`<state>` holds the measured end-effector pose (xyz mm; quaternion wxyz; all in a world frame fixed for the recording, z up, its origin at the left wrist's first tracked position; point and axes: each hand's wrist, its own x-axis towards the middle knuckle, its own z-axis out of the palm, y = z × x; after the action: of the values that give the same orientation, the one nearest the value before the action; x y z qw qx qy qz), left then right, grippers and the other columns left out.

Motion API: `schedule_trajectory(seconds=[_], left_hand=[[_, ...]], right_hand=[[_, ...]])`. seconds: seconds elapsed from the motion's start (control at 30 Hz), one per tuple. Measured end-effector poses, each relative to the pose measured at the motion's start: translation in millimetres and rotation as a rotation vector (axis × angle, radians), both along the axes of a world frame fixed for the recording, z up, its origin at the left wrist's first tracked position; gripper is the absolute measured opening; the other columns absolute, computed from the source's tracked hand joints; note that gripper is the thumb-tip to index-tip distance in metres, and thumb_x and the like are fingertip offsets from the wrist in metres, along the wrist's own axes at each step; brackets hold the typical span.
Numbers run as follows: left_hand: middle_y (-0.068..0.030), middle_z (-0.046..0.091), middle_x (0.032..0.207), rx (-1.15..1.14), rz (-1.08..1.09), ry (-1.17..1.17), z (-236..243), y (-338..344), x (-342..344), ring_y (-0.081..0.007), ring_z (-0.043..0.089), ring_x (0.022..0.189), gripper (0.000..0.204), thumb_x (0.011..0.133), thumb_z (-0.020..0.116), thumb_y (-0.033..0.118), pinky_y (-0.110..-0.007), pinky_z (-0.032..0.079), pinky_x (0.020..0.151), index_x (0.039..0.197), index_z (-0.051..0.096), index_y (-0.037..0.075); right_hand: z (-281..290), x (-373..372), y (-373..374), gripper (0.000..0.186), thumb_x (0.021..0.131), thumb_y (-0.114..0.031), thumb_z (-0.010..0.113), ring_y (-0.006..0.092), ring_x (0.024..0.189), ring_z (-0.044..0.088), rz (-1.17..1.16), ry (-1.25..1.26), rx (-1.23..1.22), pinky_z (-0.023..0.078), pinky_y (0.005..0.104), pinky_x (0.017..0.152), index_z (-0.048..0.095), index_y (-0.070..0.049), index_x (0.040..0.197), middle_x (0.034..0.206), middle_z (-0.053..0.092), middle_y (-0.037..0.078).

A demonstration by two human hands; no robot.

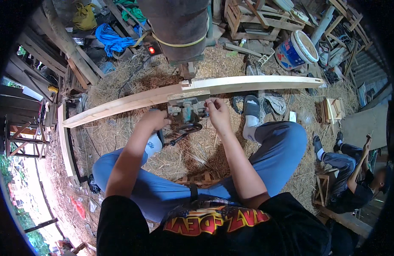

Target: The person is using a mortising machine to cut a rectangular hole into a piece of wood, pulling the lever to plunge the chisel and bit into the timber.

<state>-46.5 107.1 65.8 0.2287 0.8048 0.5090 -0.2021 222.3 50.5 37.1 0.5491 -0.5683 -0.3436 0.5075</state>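
A long pale wooden beam runs crosswise in front of me, under the post of a large dark machine. A metal vise sits against the beam's near side, with a round black handwheel below it. My left hand is curled beside the left end of the vise; its fingertips are partly hidden. At the vise's right end my right hand has its thumb and fingers pinched together. Whatever lies in that pinch is too small to make out.
Wood shavings and straw cover the ground. A white and blue bucket stands at the far right, near piled scrap wood. Another person sits at the right. A blue tarp and a red light are at the far left.
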Motion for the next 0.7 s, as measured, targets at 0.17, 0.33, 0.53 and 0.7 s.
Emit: schedule_trajectory(seconds=[0.17, 0.33, 0.53, 0.7], left_hand=[[-0.0164, 0.071, 0.117, 0.286, -0.118, -0.499, 124.2, -30.6, 36.3, -0.0386, 0.066, 0.11, 0.035, 0.096, 0.066, 0.032, -0.047, 0.052, 0.095, 0.122, 0.066, 0.008], [-0.0124, 0.07, 0.119, 0.559, -0.245, -0.635, 148.4, -34.4, 46.2, -0.033, 0.065, 0.114, 0.025, 0.091, 0.07, 0.022, -0.048, 0.047, 0.106, 0.111, 0.071, 0.009], [-0.0118, 0.066, 0.125, 0.78, -0.269, -0.839, 178.7, -20.7, 68.1, -0.0333, 0.061, 0.123, 0.019, 0.087, 0.073, 0.015, -0.053, 0.043, 0.113, 0.104, 0.07, 0.006], [-0.0156, 0.06, 0.14, 0.934, -0.28, -0.925, 197.2, -14.9, 82.5, -0.0377, 0.052, 0.137, 0.023, 0.088, 0.072, 0.014, -0.055, 0.039, 0.117, 0.11, 0.069, 0.006]], right_hand=[[-4.8, 19.1, 14.8, 0.017, 0.104, -0.012, 0.057, 0.0108, 0.081, 0.062, -0.027, -0.086, 0.121, 0.05, 0.026, 0.076, 0.067, 0.001, 0.107, 0.095, 0.069, 0.005], [58.7, 28.9, 48.6, 0.02, 0.106, -0.014, 0.057, 0.0116, 0.086, 0.066, -0.076, 0.023, 0.272, 0.054, 0.0272, 0.081, 0.066, 0.002, 0.113, 0.099, 0.07, 0.007], [173.5, 47.7, 147.4, 0.021, 0.105, -0.017, 0.058, 0.0111, 0.086, 0.067, -0.149, 0.041, 0.612, 0.049, 0.0254, 0.075, 0.067, -0.002, 0.117, 0.099, 0.072, 0.005], [269.3, 57.9, 249.2, 0.028, 0.103, -0.021, 0.061, 0.011, 0.09, 0.06, -0.107, -0.001, 0.731, 0.047, 0.026, 0.082, 0.064, -0.003, 0.124, 0.112, 0.067, 0.003]])
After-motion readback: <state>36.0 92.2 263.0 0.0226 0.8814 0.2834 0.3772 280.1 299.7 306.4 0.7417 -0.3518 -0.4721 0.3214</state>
